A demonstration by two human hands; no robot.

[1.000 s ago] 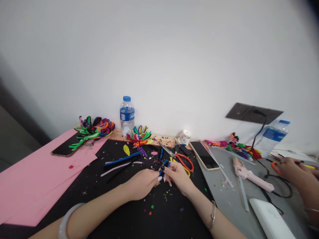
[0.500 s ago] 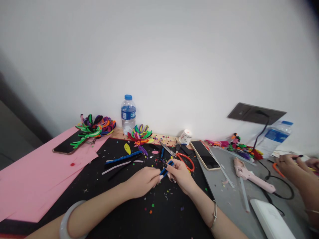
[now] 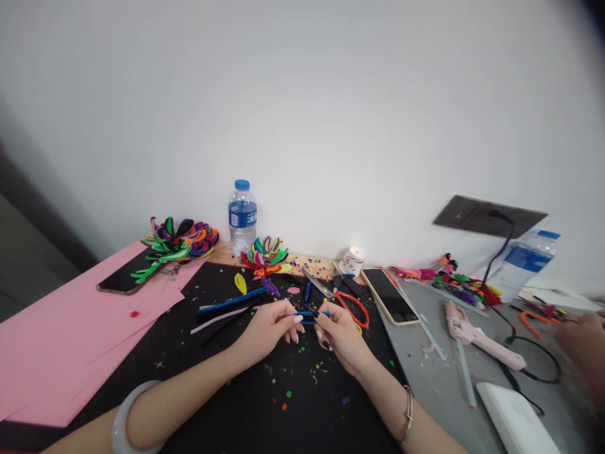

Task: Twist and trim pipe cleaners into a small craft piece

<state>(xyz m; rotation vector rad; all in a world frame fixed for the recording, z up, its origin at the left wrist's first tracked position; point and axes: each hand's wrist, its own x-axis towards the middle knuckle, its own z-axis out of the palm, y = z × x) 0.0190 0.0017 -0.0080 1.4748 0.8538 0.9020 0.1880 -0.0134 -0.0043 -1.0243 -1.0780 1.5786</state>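
Note:
A blue pipe cleaner (image 3: 308,318), bent into a narrow loop, stretches level between my two hands above the black sheet (image 3: 227,403). My left hand (image 3: 271,325) pinches its left end between thumb and finger. My right hand (image 3: 341,329) grips the other end, fingers curled. Orange-handled scissors (image 3: 350,308) lie just behind my right hand, blades pointing back left. Left of my left hand are a straight blue pipe cleaner (image 3: 231,300) and a pale lilac one (image 3: 218,320). Behind them sit a yellow loop (image 3: 241,283) and a purple loop (image 3: 271,287).
Bundles of coloured pipe cleaners (image 3: 182,243) rest on a phone (image 3: 125,274) at left. A water bottle (image 3: 242,217), paper cup (image 3: 351,261) and second phone (image 3: 390,296) line the back. At right are a pink glue gun (image 3: 482,337), its cord, a white box (image 3: 515,416) and another person's hand (image 3: 583,347).
My left hand has moved up and left, and the blue loop has swung from slanted to level between my hands. The other person's hand has shifted right and down, leaving an orange piece on the table.

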